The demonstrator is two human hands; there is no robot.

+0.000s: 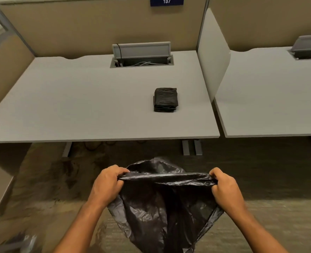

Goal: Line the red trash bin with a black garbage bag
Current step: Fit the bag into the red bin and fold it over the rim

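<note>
A black garbage bag [162, 210] hangs unfolded in front of me, below the desk's front edge and above the carpet. My left hand [108, 185] grips the left end of its top edge. My right hand [224, 187] grips the right end, and the edge is stretched taut between them. The far side of the bag's mouth bulges up behind that edge. A stack of folded black bags [165, 99] lies on the grey desk [78, 106], right of its middle. No red trash bin is in view.
An open cable hatch [142, 59] sits at the back of the desk. A white divider panel [213, 52] separates it from a second desk [269, 99] on the right. Desk legs [192, 147] stand on the carpet. A grey chair base [21, 241] shows at bottom left.
</note>
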